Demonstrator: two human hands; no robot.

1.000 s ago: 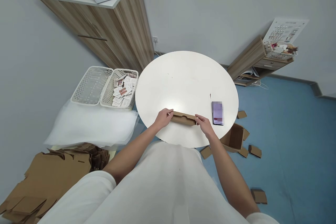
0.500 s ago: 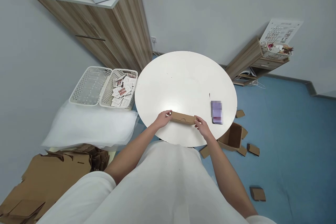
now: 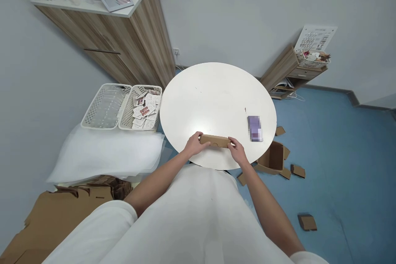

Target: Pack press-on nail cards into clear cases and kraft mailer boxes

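Observation:
A long, narrow brown cardboard box (image 3: 215,140) is held at the near side of the white round table (image 3: 219,90). Its lid looks closed, with a small curved notch on the side facing me. My left hand (image 3: 195,144) grips the left end, thumb along the front face. At the other end, my right hand (image 3: 236,150) pinches the corner between thumb and fingers. Whether the box touches the tabletop I cannot tell. To the right of my right hand lies a purple phone-like object (image 3: 255,128), its surface pixelated.
Left of the table are a basket of printed cards (image 3: 145,109), a basket of clear plastic pieces (image 3: 107,105), white sheets (image 3: 108,152) and flat cardboard (image 3: 64,218). An open carton (image 3: 274,157) and several small boxes lie on the blue floor at right. Wooden cabinets stand behind.
The box has tilted slightly and its front face shows differently. My left hand has shifted further onto it, thumb now on the front. The camera view has moved a little.

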